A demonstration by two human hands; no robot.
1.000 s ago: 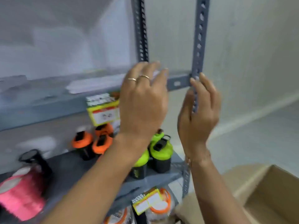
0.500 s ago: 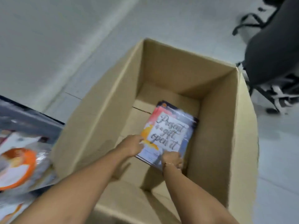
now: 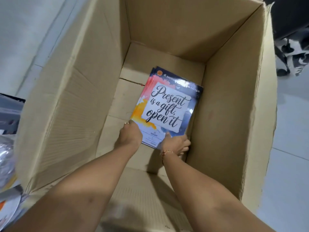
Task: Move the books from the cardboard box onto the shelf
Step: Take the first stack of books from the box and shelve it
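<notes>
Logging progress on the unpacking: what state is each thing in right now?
Cardboard box: open, flaps up.
Books: stacked flat on the box floor, near its right wall.
Left hand: gripping the stack's near-left corner.
Right hand: gripping the stack's near-right corner.

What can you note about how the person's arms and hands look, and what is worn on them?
Both forearms are bare, with no sleeves in view. The right hand has a thin bracelet of red and gold thread or beads around the wrist. The left hand wears no glove; a small glint at one finger may be a ring, but it is too small to tell.
</notes>
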